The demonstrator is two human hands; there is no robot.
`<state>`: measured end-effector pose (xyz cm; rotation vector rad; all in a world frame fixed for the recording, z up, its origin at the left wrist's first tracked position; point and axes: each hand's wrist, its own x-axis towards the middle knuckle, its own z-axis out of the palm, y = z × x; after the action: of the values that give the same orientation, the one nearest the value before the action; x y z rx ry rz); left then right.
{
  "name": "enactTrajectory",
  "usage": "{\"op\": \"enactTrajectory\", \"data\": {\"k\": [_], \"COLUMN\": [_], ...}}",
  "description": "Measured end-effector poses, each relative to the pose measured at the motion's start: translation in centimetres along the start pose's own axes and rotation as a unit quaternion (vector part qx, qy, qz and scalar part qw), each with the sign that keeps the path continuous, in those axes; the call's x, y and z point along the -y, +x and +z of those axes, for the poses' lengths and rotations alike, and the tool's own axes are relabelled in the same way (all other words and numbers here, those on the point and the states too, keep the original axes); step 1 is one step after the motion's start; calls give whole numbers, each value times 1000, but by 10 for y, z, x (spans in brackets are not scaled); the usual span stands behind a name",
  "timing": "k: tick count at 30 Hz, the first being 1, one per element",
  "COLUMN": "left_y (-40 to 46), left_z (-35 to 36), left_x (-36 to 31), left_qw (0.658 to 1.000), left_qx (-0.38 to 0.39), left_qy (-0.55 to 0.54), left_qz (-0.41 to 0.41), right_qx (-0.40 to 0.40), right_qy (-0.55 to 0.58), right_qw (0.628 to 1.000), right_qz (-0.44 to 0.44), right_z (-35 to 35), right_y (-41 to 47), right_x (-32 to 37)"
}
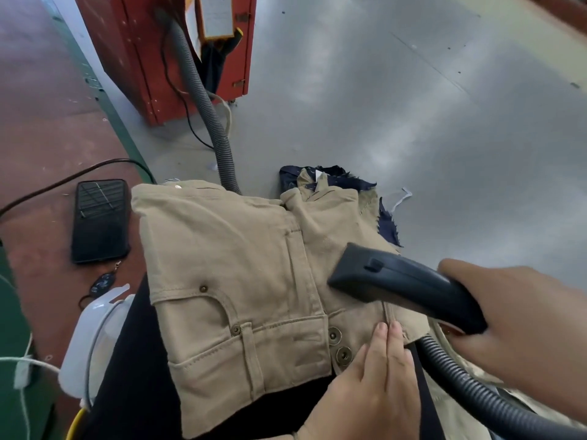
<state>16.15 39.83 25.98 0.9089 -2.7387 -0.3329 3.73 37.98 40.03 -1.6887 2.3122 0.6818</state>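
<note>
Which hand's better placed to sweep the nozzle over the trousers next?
Probably the right hand: it grips the nozzle, tip over the trousers. The left hand presses the waistband flat with straight fingers.

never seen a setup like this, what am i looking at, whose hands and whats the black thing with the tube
It is one picture from a camera worn on a person's head, looking down at their own hands; there is no robot. The right hand grips a black nozzle joined to a ribbed grey hose, probably a suction tool, though I cannot be sure. Its tip sits over folded khaki trousers. The left hand rests flat fingers on the waistband beside two metal snaps. Dark blue cloth pokes out at the far end, a black phone lies on the reddish surface to the left, and a red cabinet stands farther back.
</note>
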Motion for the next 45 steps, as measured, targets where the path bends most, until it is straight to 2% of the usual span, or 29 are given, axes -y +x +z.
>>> {"op": "enactTrajectory", "data": {"k": [1,3,5,8,9,14,17,19,21,24,27,29,32,35,37,39,45], "left_y": [1,1,-2,-1,0,0,2,1,-2,-8,-13,-13,-13,-13,-14,-13,-9], "left_z": [2,2,9,7,8,9,5,3,3,3,4,2,1,5,6,4,-4], "left_x": [-1,-5,-4,-2,1,1,1,1,0,-4,-12,-15,-17,-17,-19,-20,-16], "left_qw": [999,998,998,997,996,998,997,996,994,994,994,995,998,998,999,998,997], "left_qx": [-30,-31,-49,-27,-51,-29,-23,-21,-23,-31,-32,-19,1,-10,14,-1,21], "left_qy": [17,46,40,-4,-5,-13,21,38,50,66,88,81,59,47,34,43,56], "left_qz": [3,9,29,69,73,59,72,79,89,82,61,53,34,28,-11,-39,-40], "right_qx": [-11,-44,-67,-123,-130,-185,-237,-234,-224,-212,-155,-125,-86,-68,-48,-23,-81], "right_qy": [-5,2,25,91,115,208,258,321,371,339,218,147,139,115,68,38,78], "right_qw": [1000,999,997,988,985,960,934,910,892,914,964,981,986,991,996,999,993], "right_qz": [10,-1,-15,-21,-11,8,69,118,130,65,-5,-13,22,32,32,29,26], "right_z": [-3,-8,-11,-12,-13,-9,-8,-12,-15,-14,-3,5,11,15,16,16,9], "right_y": [8,25,42,75,84,89,79,72,59,24,-8,-25,-39,-39,-32,-24,16], "right_x": [4,16,25,26,24,-17,-54,-79,-92,-75,-43,-26,-14,-6,3,13,32]}}
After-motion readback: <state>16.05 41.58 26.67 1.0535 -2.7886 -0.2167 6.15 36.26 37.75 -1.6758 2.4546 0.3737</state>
